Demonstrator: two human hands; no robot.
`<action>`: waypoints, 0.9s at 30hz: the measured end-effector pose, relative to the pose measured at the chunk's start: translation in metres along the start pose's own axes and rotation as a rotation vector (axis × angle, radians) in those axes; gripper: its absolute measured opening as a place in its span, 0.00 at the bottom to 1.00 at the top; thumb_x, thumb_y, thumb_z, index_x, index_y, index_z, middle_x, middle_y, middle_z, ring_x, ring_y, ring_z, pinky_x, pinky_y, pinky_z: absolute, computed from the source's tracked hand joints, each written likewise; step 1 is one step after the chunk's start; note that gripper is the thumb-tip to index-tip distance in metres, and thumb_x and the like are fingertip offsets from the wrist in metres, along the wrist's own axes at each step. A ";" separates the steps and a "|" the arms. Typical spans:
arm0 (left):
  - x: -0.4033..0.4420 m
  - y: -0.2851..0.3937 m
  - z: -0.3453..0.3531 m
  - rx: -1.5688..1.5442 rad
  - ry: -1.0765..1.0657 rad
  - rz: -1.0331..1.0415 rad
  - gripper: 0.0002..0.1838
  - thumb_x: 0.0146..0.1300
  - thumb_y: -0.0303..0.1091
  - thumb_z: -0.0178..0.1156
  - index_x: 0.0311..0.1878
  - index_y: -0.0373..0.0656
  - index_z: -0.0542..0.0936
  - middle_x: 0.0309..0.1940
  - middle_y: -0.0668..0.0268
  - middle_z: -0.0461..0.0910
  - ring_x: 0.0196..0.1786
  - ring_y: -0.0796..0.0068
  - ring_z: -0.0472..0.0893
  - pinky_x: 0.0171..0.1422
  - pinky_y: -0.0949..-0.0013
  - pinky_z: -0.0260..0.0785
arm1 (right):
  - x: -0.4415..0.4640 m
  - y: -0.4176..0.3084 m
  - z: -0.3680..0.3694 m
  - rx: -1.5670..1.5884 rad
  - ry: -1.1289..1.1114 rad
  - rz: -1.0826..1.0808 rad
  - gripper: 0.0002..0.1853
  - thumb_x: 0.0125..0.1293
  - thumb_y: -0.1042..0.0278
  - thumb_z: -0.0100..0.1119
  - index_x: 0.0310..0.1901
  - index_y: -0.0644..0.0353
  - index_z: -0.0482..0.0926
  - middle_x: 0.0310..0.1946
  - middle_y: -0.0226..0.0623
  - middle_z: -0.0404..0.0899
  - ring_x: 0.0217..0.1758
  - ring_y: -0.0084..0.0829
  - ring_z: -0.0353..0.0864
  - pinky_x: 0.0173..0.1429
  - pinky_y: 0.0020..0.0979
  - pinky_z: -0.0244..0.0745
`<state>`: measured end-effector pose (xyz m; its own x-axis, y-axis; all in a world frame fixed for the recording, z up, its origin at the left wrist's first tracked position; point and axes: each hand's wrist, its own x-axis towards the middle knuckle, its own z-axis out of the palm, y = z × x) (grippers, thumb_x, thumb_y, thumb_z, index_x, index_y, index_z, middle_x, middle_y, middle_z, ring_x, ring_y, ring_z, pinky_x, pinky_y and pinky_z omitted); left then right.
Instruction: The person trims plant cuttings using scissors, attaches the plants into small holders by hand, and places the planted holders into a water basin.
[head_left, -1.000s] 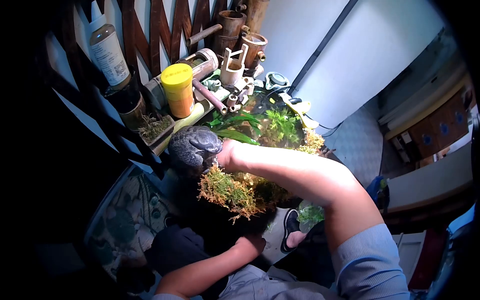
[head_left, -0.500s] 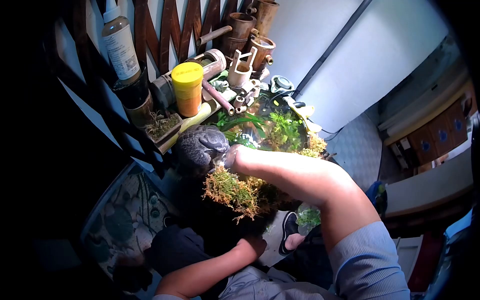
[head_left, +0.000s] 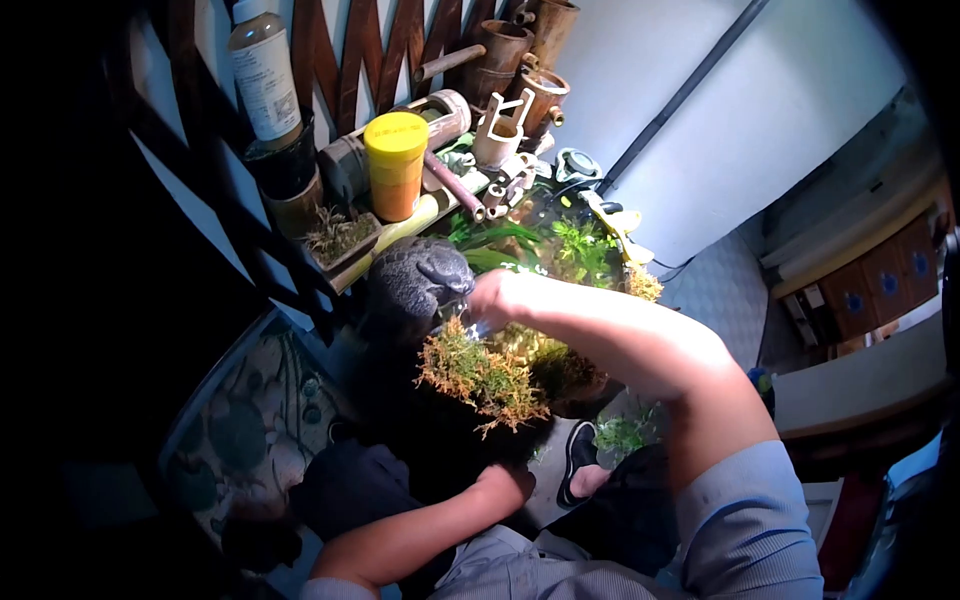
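Note:
My right hand (head_left: 490,298) reaches down between a dark rough stone-like ornament (head_left: 418,282) and a clump of green-orange moss (head_left: 485,375). Its fingers point downward near the water and are mostly hidden, so I cannot see whether they hold anything. The planted water basin (head_left: 500,222) lies just beyond, with leafy green plants (head_left: 582,245) under the surface. Low in the view, my left hand (head_left: 508,484) rests near my lap below the moss. Its fingers disappear into dark shadow.
A yellow-lidded orange jar (head_left: 396,170) and a labelled bottle (head_left: 264,75) stand at the back left, beside bamboo spouts (head_left: 495,60). A dark pole (head_left: 685,92) leans along the white wall. My shoe (head_left: 577,460) is on the floor, near more greenery (head_left: 625,432).
The view has shifted, so the basin and jar appear slightly further right and higher. My right hand has shifted a little beside the dark ornament; my left hand stays nearly still.

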<state>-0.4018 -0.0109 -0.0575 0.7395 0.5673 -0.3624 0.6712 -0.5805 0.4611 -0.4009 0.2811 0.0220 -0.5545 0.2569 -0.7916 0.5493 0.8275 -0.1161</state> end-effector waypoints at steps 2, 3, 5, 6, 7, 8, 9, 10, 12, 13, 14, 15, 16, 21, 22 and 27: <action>-0.003 0.000 -0.001 -0.006 -0.003 -0.008 0.12 0.58 0.31 0.54 0.41 0.41 0.82 0.41 0.57 0.83 0.44 0.59 0.83 0.43 0.56 0.76 | -0.039 -0.025 -0.022 -0.105 0.052 0.021 0.16 0.61 0.53 0.54 0.36 0.56 0.84 0.30 0.41 0.81 0.30 0.33 0.77 0.38 0.36 0.74; -0.005 -0.001 -0.004 0.033 -0.009 0.022 0.10 0.58 0.31 0.53 0.39 0.40 0.81 0.40 0.58 0.81 0.41 0.59 0.83 0.44 0.56 0.75 | -0.058 -0.030 -0.027 0.024 0.142 0.050 0.14 0.63 0.56 0.54 0.35 0.55 0.84 0.29 0.38 0.81 0.29 0.31 0.76 0.37 0.36 0.73; -0.007 -0.002 -0.009 0.120 -0.016 0.086 0.08 0.57 0.31 0.52 0.36 0.39 0.79 0.36 0.58 0.78 0.35 0.59 0.83 0.45 0.58 0.72 | -0.069 -0.018 -0.026 0.367 0.194 0.019 0.16 0.61 0.55 0.61 0.40 0.61 0.81 0.32 0.39 0.83 0.31 0.32 0.77 0.38 0.35 0.74; -0.008 -0.001 -0.010 0.120 -0.016 0.085 0.08 0.57 0.31 0.52 0.36 0.39 0.79 0.36 0.58 0.78 0.35 0.59 0.83 0.45 0.58 0.72 | -0.078 -0.018 -0.027 0.484 0.218 0.095 0.21 0.59 0.54 0.64 0.45 0.63 0.79 0.36 0.41 0.83 0.33 0.33 0.79 0.41 0.34 0.76; -0.009 -0.001 -0.011 0.120 0.016 0.055 0.08 0.58 0.31 0.52 0.37 0.39 0.78 0.38 0.57 0.77 0.36 0.59 0.82 0.45 0.58 0.72 | -0.067 -0.001 -0.011 0.679 0.310 -0.014 0.31 0.57 0.53 0.67 0.56 0.65 0.71 0.46 0.44 0.81 0.45 0.34 0.79 0.51 0.32 0.76; -0.010 -0.001 -0.012 0.120 0.049 0.024 0.09 0.58 0.31 0.52 0.38 0.39 0.78 0.39 0.57 0.77 0.37 0.59 0.82 0.45 0.59 0.72 | -0.072 0.002 -0.013 0.645 0.312 -0.025 0.37 0.55 0.56 0.68 0.62 0.63 0.64 0.54 0.44 0.75 0.54 0.33 0.76 0.59 0.31 0.72; -0.010 0.000 -0.013 0.123 0.049 0.024 0.09 0.58 0.31 0.52 0.38 0.39 0.78 0.39 0.57 0.77 0.37 0.59 0.82 0.45 0.59 0.72 | -0.077 0.004 -0.011 0.688 0.340 -0.029 0.36 0.55 0.57 0.69 0.61 0.62 0.64 0.53 0.43 0.75 0.54 0.31 0.75 0.59 0.31 0.71; -0.009 0.001 -0.014 0.120 0.029 0.002 0.10 0.59 0.31 0.52 0.40 0.39 0.79 0.41 0.57 0.77 0.40 0.57 0.82 0.46 0.59 0.72 | -0.085 0.003 -0.011 0.730 0.369 -0.032 0.35 0.54 0.58 0.70 0.60 0.62 0.65 0.52 0.43 0.75 0.54 0.30 0.75 0.59 0.31 0.70; -0.009 0.001 -0.013 0.119 0.010 -0.022 0.11 0.60 0.32 0.52 0.42 0.39 0.80 0.43 0.56 0.77 0.43 0.56 0.81 0.47 0.60 0.73 | -0.087 0.011 0.001 0.800 0.426 -0.088 0.35 0.53 0.58 0.70 0.59 0.62 0.66 0.50 0.40 0.75 0.53 0.28 0.74 0.59 0.31 0.70; -0.009 0.000 -0.013 0.122 0.006 -0.012 0.11 0.60 0.31 0.53 0.43 0.40 0.79 0.43 0.56 0.77 0.43 0.56 0.80 0.47 0.61 0.73 | -0.090 0.013 0.004 0.869 0.480 -0.145 0.34 0.53 0.58 0.71 0.58 0.62 0.66 0.49 0.38 0.75 0.52 0.27 0.73 0.58 0.31 0.69; -0.009 0.000 -0.013 0.125 0.002 -0.002 0.11 0.59 0.31 0.54 0.44 0.40 0.79 0.43 0.56 0.77 0.43 0.56 0.80 0.47 0.61 0.73 | -0.092 0.015 0.007 0.867 0.484 -0.145 0.34 0.53 0.58 0.71 0.58 0.62 0.66 0.49 0.38 0.75 0.52 0.27 0.73 0.58 0.31 0.69; -0.009 0.000 -0.013 0.129 0.004 -0.002 0.11 0.59 0.31 0.54 0.44 0.40 0.79 0.43 0.56 0.77 0.43 0.56 0.80 0.47 0.61 0.73 | -0.094 0.016 0.011 0.861 0.539 -0.150 0.33 0.53 0.58 0.71 0.57 0.62 0.67 0.49 0.36 0.74 0.52 0.26 0.72 0.58 0.30 0.68; -0.010 0.000 -0.017 0.133 -0.024 0.006 0.12 0.59 0.31 0.54 0.44 0.40 0.78 0.43 0.56 0.76 0.43 0.56 0.80 0.47 0.61 0.73 | -0.099 0.013 0.011 0.853 0.594 -0.154 0.32 0.52 0.58 0.71 0.56 0.62 0.67 0.48 0.35 0.73 0.53 0.25 0.71 0.58 0.29 0.67; -0.009 -0.001 -0.021 0.127 -0.054 -0.017 0.13 0.57 0.29 0.56 0.46 0.40 0.77 0.45 0.56 0.76 0.44 0.56 0.80 0.48 0.61 0.72 | -0.121 0.009 0.010 1.023 0.628 -0.171 0.36 0.55 0.52 0.69 0.61 0.60 0.67 0.53 0.32 0.72 0.57 0.24 0.68 0.63 0.30 0.63; -0.009 -0.001 -0.020 0.120 -0.060 -0.019 0.13 0.57 0.29 0.56 0.46 0.40 0.77 0.45 0.56 0.76 0.45 0.56 0.81 0.49 0.61 0.72 | -0.126 0.006 0.009 1.022 0.630 -0.172 0.36 0.55 0.52 0.69 0.61 0.60 0.67 0.53 0.32 0.72 0.57 0.24 0.68 0.63 0.30 0.63; -0.010 -0.003 -0.018 0.135 -0.043 0.037 0.12 0.60 0.31 0.51 0.46 0.39 0.75 0.44 0.53 0.75 0.40 0.53 0.82 0.45 0.57 0.73 | -0.146 0.003 0.013 1.267 0.792 -0.349 0.28 0.57 0.59 0.68 0.57 0.57 0.70 0.49 0.28 0.74 0.53 0.21 0.70 0.59 0.28 0.65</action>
<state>-0.4121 -0.0037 -0.0409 0.7634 0.5202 -0.3829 0.6422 -0.6752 0.3629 -0.3101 0.2398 0.1289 -0.7193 0.6777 -0.1527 0.2529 0.0509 -0.9661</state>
